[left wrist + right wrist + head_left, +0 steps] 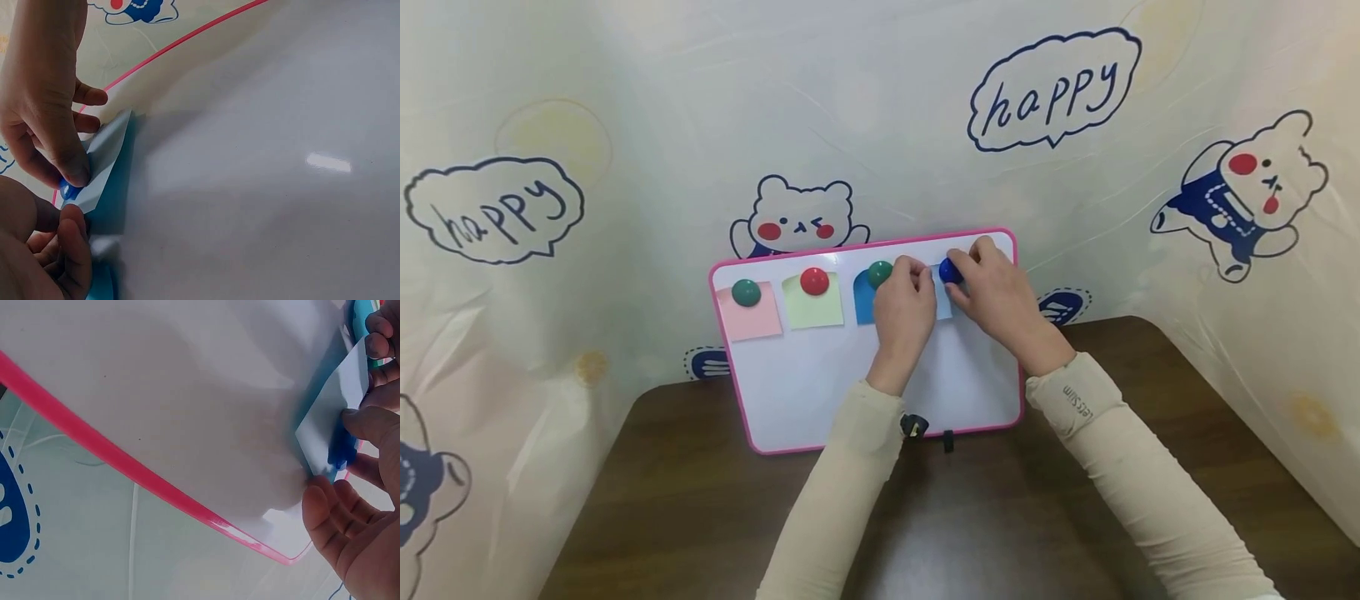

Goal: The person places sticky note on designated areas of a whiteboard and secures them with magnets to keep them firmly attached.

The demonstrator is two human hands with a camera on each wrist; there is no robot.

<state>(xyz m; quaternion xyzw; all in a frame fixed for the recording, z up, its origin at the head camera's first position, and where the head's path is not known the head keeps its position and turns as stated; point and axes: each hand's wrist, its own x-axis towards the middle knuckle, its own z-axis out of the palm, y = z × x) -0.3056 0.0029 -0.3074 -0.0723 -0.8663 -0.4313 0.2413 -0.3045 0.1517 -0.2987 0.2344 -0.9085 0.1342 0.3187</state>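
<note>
A pink-rimmed whiteboard (880, 379) leans upright at the back of the table. My right hand (1000, 292) pinches a round blue magnet (951, 271) between thumb and finger, over a light blue sticky note (943, 307) near the board's top right. In the right wrist view the magnet (342, 447) lies against the note (344, 387), whose lower part tilts off the board. My left hand (906, 312) pinches the note's left edge, its fingertips mostly hidden in the head view. The left wrist view shows both hands close together at the note (109, 162).
Along the board's top, a green magnet (747, 292) sits on a pink note (752, 321), a red magnet (814, 282) on a pale green note (816, 312), another green magnet (880, 273) on a blue note (863, 304). The brown table (685, 500) spreads in front; a printed curtain (887, 100) hangs behind.
</note>
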